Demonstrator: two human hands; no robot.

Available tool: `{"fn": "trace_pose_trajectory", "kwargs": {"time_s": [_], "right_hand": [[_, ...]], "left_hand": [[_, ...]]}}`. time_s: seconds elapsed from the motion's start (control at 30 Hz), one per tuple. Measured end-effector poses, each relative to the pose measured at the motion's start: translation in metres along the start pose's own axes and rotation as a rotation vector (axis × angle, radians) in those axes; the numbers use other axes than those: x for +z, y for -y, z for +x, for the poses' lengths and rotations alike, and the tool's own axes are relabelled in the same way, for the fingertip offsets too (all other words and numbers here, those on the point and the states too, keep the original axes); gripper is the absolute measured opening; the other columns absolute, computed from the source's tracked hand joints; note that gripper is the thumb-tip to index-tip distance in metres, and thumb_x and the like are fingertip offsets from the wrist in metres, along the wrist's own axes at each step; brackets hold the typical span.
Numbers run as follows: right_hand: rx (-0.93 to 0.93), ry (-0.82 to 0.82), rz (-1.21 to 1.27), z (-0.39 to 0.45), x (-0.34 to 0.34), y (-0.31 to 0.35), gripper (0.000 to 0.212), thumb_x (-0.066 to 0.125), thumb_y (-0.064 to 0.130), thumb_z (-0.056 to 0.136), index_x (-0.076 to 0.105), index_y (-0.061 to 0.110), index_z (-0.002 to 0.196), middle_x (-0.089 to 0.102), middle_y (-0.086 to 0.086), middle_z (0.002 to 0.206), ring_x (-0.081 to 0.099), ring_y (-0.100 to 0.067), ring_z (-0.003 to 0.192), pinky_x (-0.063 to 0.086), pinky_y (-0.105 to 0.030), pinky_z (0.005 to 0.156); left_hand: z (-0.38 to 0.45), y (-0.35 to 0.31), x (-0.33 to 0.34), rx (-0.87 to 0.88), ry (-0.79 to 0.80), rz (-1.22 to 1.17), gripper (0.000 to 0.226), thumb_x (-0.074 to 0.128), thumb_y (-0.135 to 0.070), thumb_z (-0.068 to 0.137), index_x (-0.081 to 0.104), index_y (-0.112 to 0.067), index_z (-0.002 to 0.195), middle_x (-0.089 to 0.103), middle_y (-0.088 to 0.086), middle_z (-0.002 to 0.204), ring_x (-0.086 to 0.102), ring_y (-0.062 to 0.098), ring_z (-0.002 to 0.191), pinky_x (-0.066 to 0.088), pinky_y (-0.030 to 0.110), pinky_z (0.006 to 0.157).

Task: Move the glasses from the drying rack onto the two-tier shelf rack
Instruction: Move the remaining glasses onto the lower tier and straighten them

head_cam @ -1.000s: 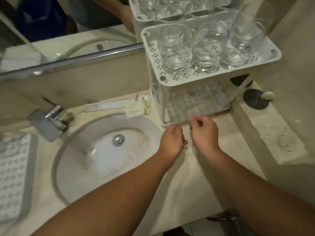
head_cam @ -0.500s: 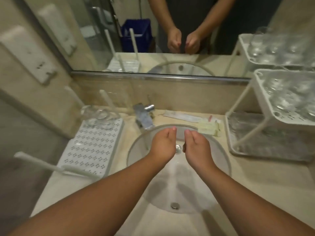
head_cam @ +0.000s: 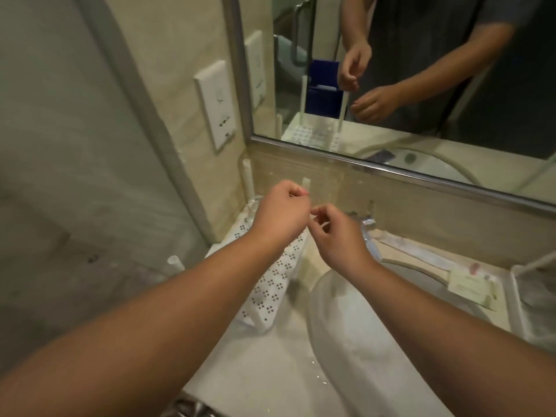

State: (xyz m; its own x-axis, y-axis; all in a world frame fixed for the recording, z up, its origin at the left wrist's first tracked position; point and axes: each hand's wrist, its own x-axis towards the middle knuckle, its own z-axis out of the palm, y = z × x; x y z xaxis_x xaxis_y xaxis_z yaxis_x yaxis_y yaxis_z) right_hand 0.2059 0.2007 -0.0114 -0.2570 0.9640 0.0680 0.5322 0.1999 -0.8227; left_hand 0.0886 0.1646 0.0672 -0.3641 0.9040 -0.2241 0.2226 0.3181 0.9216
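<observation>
Two hands have swung left within the last second, from the front of the two-tier shelf rack, past the basin, to a position above the drying rack (head_cam: 272, 284). Both were empty throughout. My reading is that a fresh pickup is beginning.

Left hand (head_cam: 278, 216): fingers curled loosely, gripping nothing, poised over the far end of the perforated white tray. Glasses (head_cam: 254, 203): only a faint clear rim shows at the tray's far end, just left of that hand; how many remain there I cannot tell, the hand covering most of the spot. Right hand (head_cam: 337, 236): fingers loosely curled, thumb and forefinger close together with nothing between them, just beside the left hand.

Two-tier shelf rack (head_cam: 525, 293): only its lower corner shows at the right edge, well apart from both hands.

Surface and room, left to right: grey wall, wall socket (head_cam: 215, 105), pale stone counter (head_cam: 270, 365), white basin (head_cam: 355, 332), chrome tap (head_cam: 365, 222), paper sachets (head_cam: 469, 284), and mirror (head_cam: 421, 70) above, reflecting the person's arms.
</observation>
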Motion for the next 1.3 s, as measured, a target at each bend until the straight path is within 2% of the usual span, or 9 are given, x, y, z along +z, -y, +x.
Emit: {"fn": "trace_pose_trajectory", "kwargs": {"time_s": [0.1, 0.17, 0.27, 0.37, 0.5, 0.73, 0.87, 1.17, 1.3], "right_hand": [[-0.046, 0.138, -0.195, 0.026, 0.026, 0.005, 0.031, 0.065, 0.025, 0.09, 0.061, 0.021, 0.12, 0.065, 0.002, 0.108, 0.058, -0.011, 0.084, 0.032, -0.017, 0.068], [-0.065, 0.223, -0.338, 0.041, 0.042, 0.007, 0.046, 0.067, 0.026, 0.088, 0.055, 0.022, 0.132, 0.061, -0.003, 0.127, 0.059, -0.018, 0.104, 0.037, -0.022, 0.08], [-0.074, 0.293, -0.488, 0.057, 0.063, 0.007, 0.062, 0.07, 0.028, 0.085, 0.045, 0.023, 0.141, 0.052, -0.007, 0.139, 0.054, -0.027, 0.122, 0.043, -0.032, 0.095], [-0.036, 0.333, -0.593, 0.069, 0.079, 0.004, 0.072, 0.073, 0.033, 0.083, 0.037, 0.023, 0.145, 0.048, -0.01, 0.141, 0.055, -0.03, 0.12, 0.047, -0.037, 0.093], [0.007, 0.299, -0.691, 0.079, 0.092, -0.003, 0.078, 0.075, 0.04, 0.081, 0.034, 0.02, 0.144, 0.044, -0.012, 0.141, 0.057, -0.032, 0.117, 0.048, -0.039, 0.088], [0.07, 0.33, -0.671, 0.095, 0.094, -0.012, 0.066, 0.078, 0.036, 0.078, 0.046, 0.015, 0.132, 0.052, -0.013, 0.125, 0.058, -0.03, 0.108, 0.049, -0.035, 0.085], [0.069, 0.322, -0.687, 0.088, 0.091, -0.01, 0.068, 0.082, 0.039, 0.07, 0.051, 0.014, 0.125, 0.054, -0.01, 0.119, 0.059, -0.028, 0.103, 0.05, -0.033, 0.082], [-0.064, 0.193, -0.659, 0.048, 0.067, 0.028, 0.068, 0.064, 0.055, 0.061, 0.052, 0.023, 0.12, 0.056, 0.001, 0.114, 0.061, -0.021, 0.093, 0.046, -0.03, 0.067], [-0.168, 0.13, -0.636, 0.034, 0.048, 0.062, 0.068, 0.061, 0.056, 0.062, 0.051, 0.024, 0.121, 0.051, 0.003, 0.114, 0.059, -0.019, 0.087, 0.051, -0.032, 0.069]], "left_hand": [[0.019, 0.02, -0.026, -0.095, -0.014, -0.004, 0.015, 0.047, -0.013, 0.081, 0.059, -0.022, 0.082, 0.062, 0.002, 0.077, 0.061, 0.025, 0.071, 0.045, 0.035, 0.065], [0.028, 0.035, -0.038, -0.179, -0.015, -0.038, 0.014, 0.047, -0.012, 0.085, 0.059, -0.017, 0.086, 0.06, 0.006, 0.073, 0.058, 0.025, 0.068, 0.044, 0.035, 0.063], [0.037, 0.053, -0.049, -0.251, -0.012, -0.052, 0.014, 0.047, -0.01, 0.088, 0.058, -0.016, 0.081, 0.058, 0.008, 0.071, 0.056, 0.024, 0.064, 0.041, 0.031, 0.057], [0.041, 0.066, -0.054, -0.312, 0.013, -0.086, 0.011, 0.049, -0.013, 0.089, 0.057, -0.018, 0.085, 0.058, 0.006, 0.071, 0.055, 0.022, 0.065, 0.039, 0.028, 0.053], [0.04, 0.078, -0.058, -0.348, 0.033, -0.094, 0.011, 0.049, -0.014, 0.089, 0.056, -0.018, 0.082, 0.058, 0.005, 0.073, 0.056, 0.021, 0.067, 0.043, 0.031, 0.06], [0.038, 0.087, -0.06, -0.382, 0.044, -0.111, 0.018, 0.049, -0.015, 0.092, 0.062, -0.01, 0.103, 0.058, 0.003, 0.081, 0.057, 0.017, 0.067, 0.042, 0.026, 0.055], [0.034, 0.09, -0.06, -0.4, 0.027, -0.139, 0.017, 0.048, -0.015, 0.094, 0.062, -0.012, 0.103, 0.06, 0.002, 0.084, 0.058, 0.016, 0.067, 0.046, 0.028, 0.059], [0.017, 0.093, -0.058, -0.547, 0.007, -0.376, 0.01, 0.05, -0.012, 0.096, 0.06, -0.01, 0.098, 0.059, 0.006, 0.084, 0.059, 0.021, 0.07, 0.051, 0.032, 0.063], [0.004, 0.087, -0.062, -0.707, 0.099, -0.532, 0.028, 0.048, -0.033, 0.1, 0.06, -0.009, 0.096, 0.065, 0.008, 0.087, 0.065, 0.026, 0.075, 0.051, 0.035, 0.065]]}}
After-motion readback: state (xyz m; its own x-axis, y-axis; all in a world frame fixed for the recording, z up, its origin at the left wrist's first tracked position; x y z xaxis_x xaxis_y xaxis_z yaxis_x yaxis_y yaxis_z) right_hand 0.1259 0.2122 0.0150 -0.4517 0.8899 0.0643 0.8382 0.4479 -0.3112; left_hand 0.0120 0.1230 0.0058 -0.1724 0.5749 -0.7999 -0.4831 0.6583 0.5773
